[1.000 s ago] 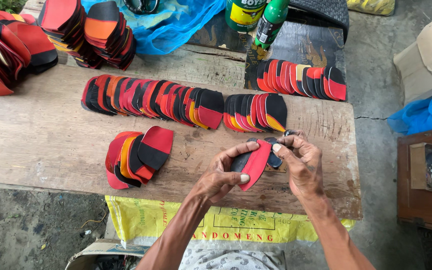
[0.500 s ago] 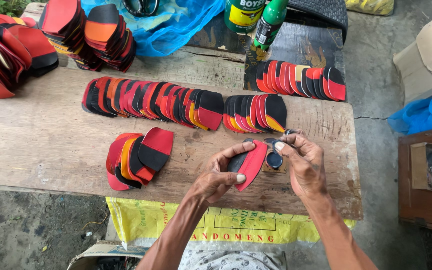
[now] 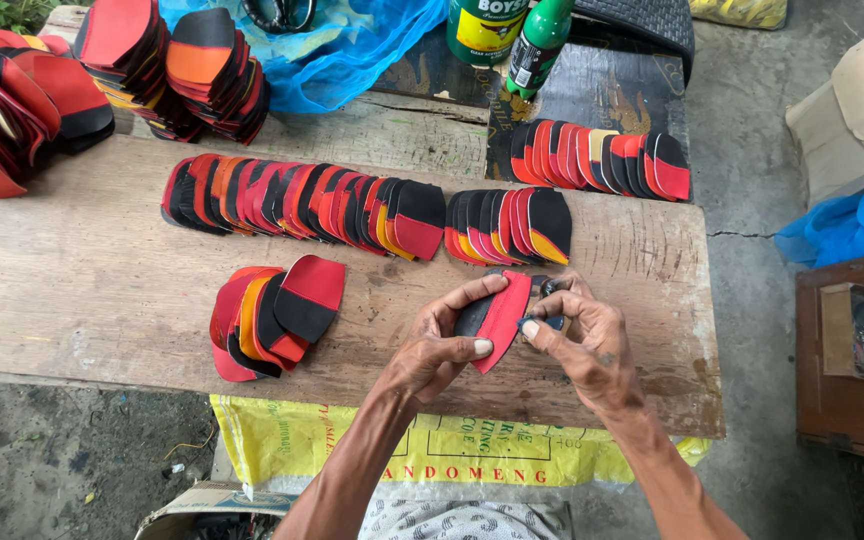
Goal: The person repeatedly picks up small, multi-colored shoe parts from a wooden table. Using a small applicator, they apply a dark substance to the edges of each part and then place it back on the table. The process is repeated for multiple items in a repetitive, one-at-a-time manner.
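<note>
My left hand [image 3: 442, 345] grips a red and black rounded flat piece [image 3: 497, 318] over the wooden plank [image 3: 82, 290]. My right hand [image 3: 587, 340] is at the piece's right edge, fingers closed on a small dark tool [image 3: 549, 322]. A short fanned pile of red, orange and black pieces [image 3: 272, 315] lies left of my hands. Behind them runs a long overlapping row of the same pieces [image 3: 302, 195], with a shorter row [image 3: 507, 225] directly above my hands.
A further row of pieces [image 3: 602, 155] lies on a dark board at the back right. Stacks of pieces [image 3: 162, 65] stand at the back left. A green can [image 3: 482, 25], a green bottle [image 3: 537, 45], blue plastic [image 3: 352, 45] and a wooden box [image 3: 852, 360] surround the plank.
My hands have stayed in place over the plank. The red and black piece has tilted slightly and my right fingers have shifted along its edge.
</note>
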